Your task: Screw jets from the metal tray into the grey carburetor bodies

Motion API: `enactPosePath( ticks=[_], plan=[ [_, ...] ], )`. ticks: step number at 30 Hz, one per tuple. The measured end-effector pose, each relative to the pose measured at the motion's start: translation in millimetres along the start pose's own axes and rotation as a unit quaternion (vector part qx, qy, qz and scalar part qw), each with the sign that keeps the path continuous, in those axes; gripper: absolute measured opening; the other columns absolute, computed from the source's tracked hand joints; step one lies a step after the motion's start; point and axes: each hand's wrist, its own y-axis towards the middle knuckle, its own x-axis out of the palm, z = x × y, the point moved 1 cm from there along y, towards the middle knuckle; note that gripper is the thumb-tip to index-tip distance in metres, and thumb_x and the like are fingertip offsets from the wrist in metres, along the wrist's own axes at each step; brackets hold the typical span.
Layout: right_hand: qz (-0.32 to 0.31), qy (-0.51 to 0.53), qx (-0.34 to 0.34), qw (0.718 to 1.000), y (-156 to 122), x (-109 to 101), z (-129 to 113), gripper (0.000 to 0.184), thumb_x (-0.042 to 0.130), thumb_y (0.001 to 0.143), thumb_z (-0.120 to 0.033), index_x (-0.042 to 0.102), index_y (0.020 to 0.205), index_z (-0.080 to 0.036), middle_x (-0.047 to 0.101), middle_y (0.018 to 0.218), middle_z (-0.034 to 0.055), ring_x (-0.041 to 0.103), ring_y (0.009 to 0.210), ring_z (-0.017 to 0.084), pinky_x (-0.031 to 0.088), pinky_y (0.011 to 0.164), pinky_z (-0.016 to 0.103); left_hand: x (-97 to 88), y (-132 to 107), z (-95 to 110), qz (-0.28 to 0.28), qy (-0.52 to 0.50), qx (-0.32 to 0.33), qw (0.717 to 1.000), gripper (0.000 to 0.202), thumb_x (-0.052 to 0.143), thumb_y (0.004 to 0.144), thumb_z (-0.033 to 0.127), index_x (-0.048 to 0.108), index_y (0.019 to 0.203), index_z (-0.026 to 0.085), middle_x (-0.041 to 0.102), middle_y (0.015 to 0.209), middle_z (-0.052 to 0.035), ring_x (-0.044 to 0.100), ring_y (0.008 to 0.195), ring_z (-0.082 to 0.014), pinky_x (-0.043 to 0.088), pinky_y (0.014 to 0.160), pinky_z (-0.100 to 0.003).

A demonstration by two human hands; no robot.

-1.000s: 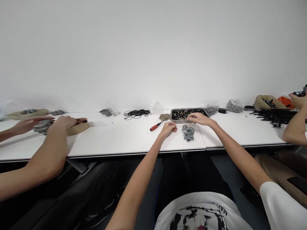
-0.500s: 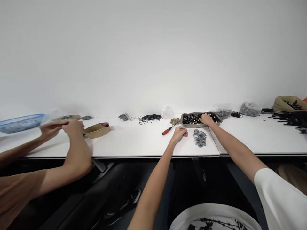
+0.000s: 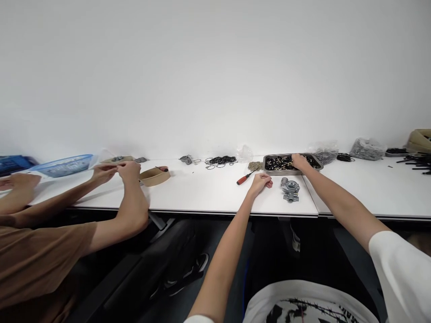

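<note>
My left hand rests curled in a loose fist on the white table, between a red-handled screwdriver and a grey cast-metal part. Whether anything is inside the fist is hidden. My right hand reaches into a metal tray filled with small black and brass parts. Its fingers are bent down among the parts, and I cannot see what they grip.
A person in a brown shirt works at the left with both hands near a tan dish. Black rings, a heap of brass bits, plastic bags and a blue basket lie along the back.
The view has swung left, so everything sits further right in frame. My right hand moved from the tray's front edge into the tray. My left hand stayed put.
</note>
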Motion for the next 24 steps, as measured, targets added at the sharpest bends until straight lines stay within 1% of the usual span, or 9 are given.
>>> enactPosePath(
  ticks=[5, 7, 10, 13, 16, 17, 20, 22, 24],
  plan=[
    [-0.030, 0.016, 0.001, 0.999, 0, -4, 8, 0.037, 0.066, 0.099, -0.028, 0.063, 0.128, -0.006, 0.067, 0.126, 0.0187, 0.066, 0.118, 0.025, 0.054, 0.098, 0.039, 2.0, 0, 1, 0.004, -0.009, 0.005, 1.000, 0.018, 0.074, 0.083, 0.021, 0.063, 0.071, 0.013, 0.068, 0.061, -0.0066, 0.064, 0.055, -0.0138, 0.053, 0.062, -0.029],
    [-0.032, 0.020, 0.006, 0.999, 0, -5, 8, 0.037, 0.067, 0.099, -0.029, 0.064, 0.128, -0.007, 0.067, 0.126, 0.0175, 0.066, 0.115, 0.024, 0.054, 0.097, 0.039, 2.0, -1, 2, 0.004, -0.011, 0.005, 1.000, 0.019, 0.075, 0.082, 0.021, 0.062, 0.070, 0.013, 0.068, 0.061, -0.0064, 0.064, 0.055, -0.0134, 0.053, 0.062, -0.028],
    [-0.018, 0.030, 0.010, 0.999, -1, -5, 4, 0.038, 0.068, 0.098, -0.032, 0.063, 0.129, -0.011, 0.066, 0.129, 0.0138, 0.066, 0.116, 0.023, 0.055, 0.100, 0.043, 1.0, -3, 4, 0.002, -0.010, 0.005, 1.000, 0.018, 0.075, 0.083, 0.020, 0.062, 0.072, 0.013, 0.068, 0.062, -0.0066, 0.064, 0.056, -0.0134, 0.053, 0.062, -0.028],
    [0.002, 0.056, 0.014, 0.998, -1, -4, 1, 0.038, 0.072, 0.093, -0.022, 0.064, 0.128, -0.009, 0.066, 0.129, 0.0176, 0.066, 0.119, 0.026, 0.055, 0.100, 0.042, 0.4, -4, 4, 0.000, -0.004, 0.005, 1.000, 0.018, 0.074, 0.084, 0.020, 0.062, 0.073, 0.012, 0.069, 0.063, -0.0071, 0.065, 0.056, -0.0138, 0.054, 0.063, -0.028],
    [0.021, 0.100, 0.021, 0.995, -1, -5, 4, 0.034, 0.074, 0.085, -0.012, 0.069, 0.117, -0.004, 0.070, 0.115, 0.0235, 0.068, 0.113, 0.031, 0.054, 0.092, 0.035, 0.6, -4, 5, 0.001, -0.002, 0.004, 1.000, 0.017, 0.073, 0.084, 0.019, 0.062, 0.073, 0.012, 0.069, 0.063, -0.0068, 0.065, 0.057, -0.0138, 0.054, 0.062, -0.028],
    [0.027, 0.117, 0.023, 0.992, 0, -6, 7, 0.029, 0.073, 0.084, -0.012, 0.070, 0.112, -0.004, 0.072, 0.107, 0.0229, 0.069, 0.108, 0.031, 0.054, 0.088, 0.033, 0.7, -3, 5, 0.001, -0.002, 0.004, 1.000, 0.017, 0.073, 0.084, 0.019, 0.062, 0.073, 0.012, 0.069, 0.063, -0.0068, 0.065, 0.056, -0.0138, 0.054, 0.062, -0.028],
    [0.046, 0.180, 0.022, 0.982, 3, -10, 15, 0.008, 0.068, 0.085, -0.014, 0.072, 0.090, -0.008, 0.071, 0.082, 0.0146, 0.069, 0.086, 0.025, 0.050, 0.074, 0.028, 0.7, -2, 4, 0.003, -0.007, 0.002, 1.000, 0.016, 0.073, 0.084, 0.018, 0.062, 0.073, 0.012, 0.069, 0.062, -0.0071, 0.065, 0.055, -0.0142, 0.053, 0.060, -0.028],
    [0.055, 0.230, 0.014, 0.972, 5, -14, 20, 0.009, 0.065, 0.086, -0.014, 0.070, 0.078, -0.012, 0.067, 0.070, 0.0096, 0.065, 0.073, 0.020, 0.046, 0.066, 0.026, 0.3, -1, 3, 0.002, -0.011, 0.002, 1.000, 0.016, 0.073, 0.084, 0.019, 0.063, 0.073, 0.012, 0.069, 0.062, -0.0074, 0.065, 0.055, -0.0144, 0.054, 0.060, -0.028],
    [0.054, 0.287, -0.001, 0.956, 5, -19, 21, 0.012, 0.065, 0.086, -0.016, 0.068, 0.075, -0.014, 0.065, 0.067, 0.0067, 0.060, 0.068, 0.016, 0.043, 0.061, 0.024, -0.4, 0, 3, 0.001, -0.015, 0.004, 1.000, 0.017, 0.073, 0.084, 0.021, 0.063, 0.074, 0.012, 0.069, 0.062, -0.0075, 0.066, 0.055, -0.0145, 0.054, 0.060, -0.028]
  ],
)
